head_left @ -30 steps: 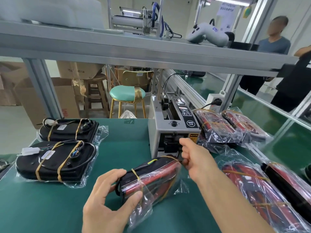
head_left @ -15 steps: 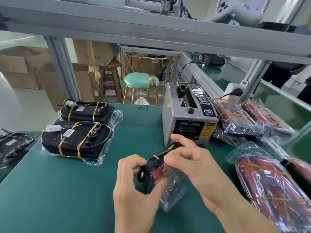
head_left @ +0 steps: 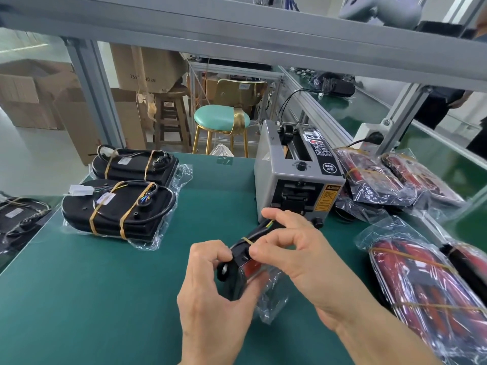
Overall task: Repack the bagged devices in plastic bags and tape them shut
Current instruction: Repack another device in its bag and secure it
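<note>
A black and red device in a clear plastic bag [head_left: 249, 270], bound with yellow bands, is held end-on above the green table [head_left: 87, 299]. My left hand [head_left: 213, 293] grips its near end, thumb and fingers around the bag. My right hand [head_left: 292, 254] lies over its top, thumb and forefinger pinching at the bag's upper edge; whether tape is between them cannot be told. The grey tape dispenser [head_left: 297, 177] stands just behind the hands.
Two black banded devices on plastic bags [head_left: 118, 209] lie at the left, with another at the far left edge [head_left: 18, 217]. Bagged red devices [head_left: 432, 285] are piled at the right and behind the dispenser [head_left: 382, 177]. A crossbeam [head_left: 237, 30] runs overhead.
My right hand came back from the dispenser's slot onto the top of the bagged device. The device has been turned end-on, and the view has dropped lower.
</note>
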Action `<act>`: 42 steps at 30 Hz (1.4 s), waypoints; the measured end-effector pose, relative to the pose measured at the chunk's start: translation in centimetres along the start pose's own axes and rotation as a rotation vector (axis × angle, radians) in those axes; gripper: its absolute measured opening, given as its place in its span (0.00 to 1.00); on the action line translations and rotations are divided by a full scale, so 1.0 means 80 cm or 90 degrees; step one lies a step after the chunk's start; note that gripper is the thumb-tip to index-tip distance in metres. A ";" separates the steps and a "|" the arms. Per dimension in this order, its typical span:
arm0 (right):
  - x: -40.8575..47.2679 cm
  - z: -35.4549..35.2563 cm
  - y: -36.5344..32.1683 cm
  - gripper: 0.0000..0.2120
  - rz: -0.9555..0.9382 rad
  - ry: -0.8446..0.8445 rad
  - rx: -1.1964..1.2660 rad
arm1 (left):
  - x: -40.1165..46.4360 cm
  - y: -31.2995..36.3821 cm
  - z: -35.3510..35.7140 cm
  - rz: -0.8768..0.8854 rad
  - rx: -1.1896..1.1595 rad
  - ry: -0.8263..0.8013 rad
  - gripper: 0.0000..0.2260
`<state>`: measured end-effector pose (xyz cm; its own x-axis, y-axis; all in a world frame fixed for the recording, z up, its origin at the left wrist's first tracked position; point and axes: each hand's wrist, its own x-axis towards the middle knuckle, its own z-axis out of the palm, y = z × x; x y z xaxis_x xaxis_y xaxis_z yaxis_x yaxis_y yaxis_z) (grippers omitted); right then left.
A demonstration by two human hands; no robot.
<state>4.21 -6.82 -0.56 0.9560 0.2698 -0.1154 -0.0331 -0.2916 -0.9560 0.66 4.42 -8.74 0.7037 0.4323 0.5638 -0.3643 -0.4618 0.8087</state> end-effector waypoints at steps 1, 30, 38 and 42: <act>0.000 -0.001 0.000 0.08 0.002 -0.003 0.005 | 0.000 0.000 0.000 0.000 0.000 0.000 0.20; 0.003 -0.009 -0.012 0.05 0.040 -0.056 0.003 | 0.002 0.004 -0.001 0.039 0.029 -0.001 0.18; 0.005 -0.007 -0.011 0.04 0.033 -0.072 -0.043 | 0.003 0.001 -0.003 0.045 0.029 -0.002 0.18; 0.007 -0.007 -0.010 0.05 0.026 -0.072 -0.056 | 0.004 0.002 -0.003 0.056 0.028 0.000 0.18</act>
<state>4.96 -6.95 0.32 0.9154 0.3557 -0.1882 -0.0413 -0.3821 -0.9232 0.65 4.66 -8.37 0.6702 0.3883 0.6325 -0.3977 -0.5316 0.7478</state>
